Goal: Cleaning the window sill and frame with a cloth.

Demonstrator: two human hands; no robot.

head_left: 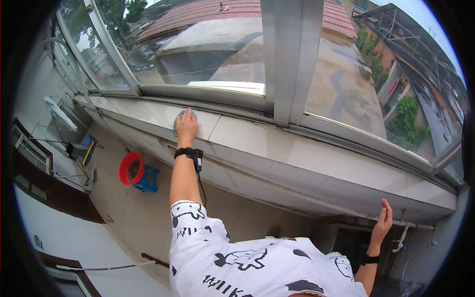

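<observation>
My left hand [186, 128] lies palm down on a green cloth [175, 126], pressing it onto the white tiled window ledge [252, 139]. Only the edges of the cloth show around the fingers. On that wrist is a black strap [184, 152] carrying a small device with a cable. My right hand [382, 224] is raised at the right, in front of the ledge's right part, with its fingers extended and nothing in it. A dark band [370, 259] circles the right wrist. Along the back of the ledge runs the metal track [211, 105] of the sliding windows.
A red basin [131, 167] rests on a blue plastic stool [149, 179] on the tiled floor at left. Beyond it stands a drying rack [61, 143]. A pipe with a tap [400, 245] sits below the ledge at right. A metal window post [293, 63] rises behind the ledge.
</observation>
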